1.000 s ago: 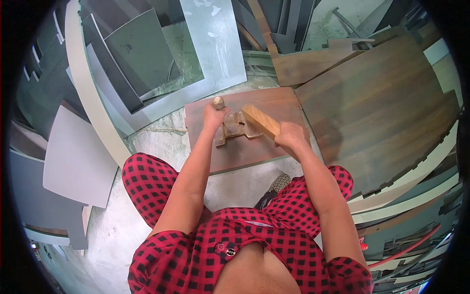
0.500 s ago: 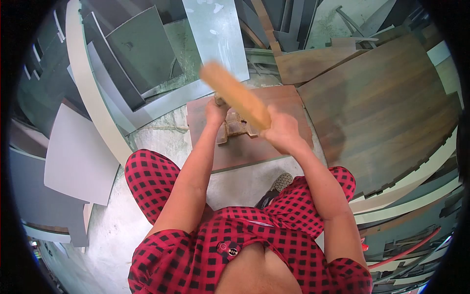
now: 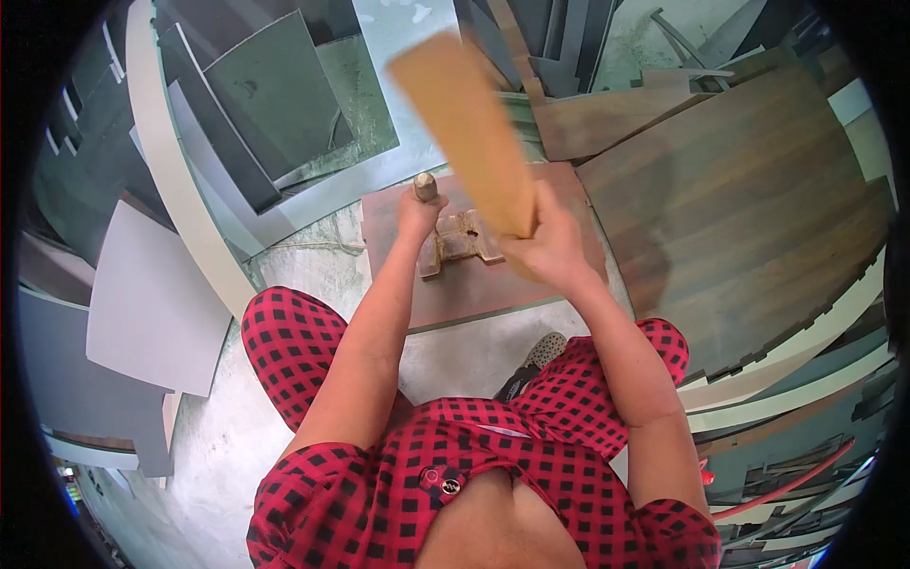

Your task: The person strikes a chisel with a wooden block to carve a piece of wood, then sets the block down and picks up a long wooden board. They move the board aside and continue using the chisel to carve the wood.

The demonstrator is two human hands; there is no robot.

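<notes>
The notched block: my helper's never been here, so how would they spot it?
Find the reddish board beyond the knees. The notched block lies on it, near the left hand. Unlike the straight, yellowish plank in the right hand, it has stepped edges and a dark spot.

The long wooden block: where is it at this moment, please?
In the head view, the wooden block is in the right hand, slanting up and left from it, its far end in front of the pale panel.

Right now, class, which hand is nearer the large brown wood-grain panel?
Right. The right hand, gripping a long tan wooden block, is just left of the panel; the left hand, around a round-ended wooden handle, is farther left.
</notes>
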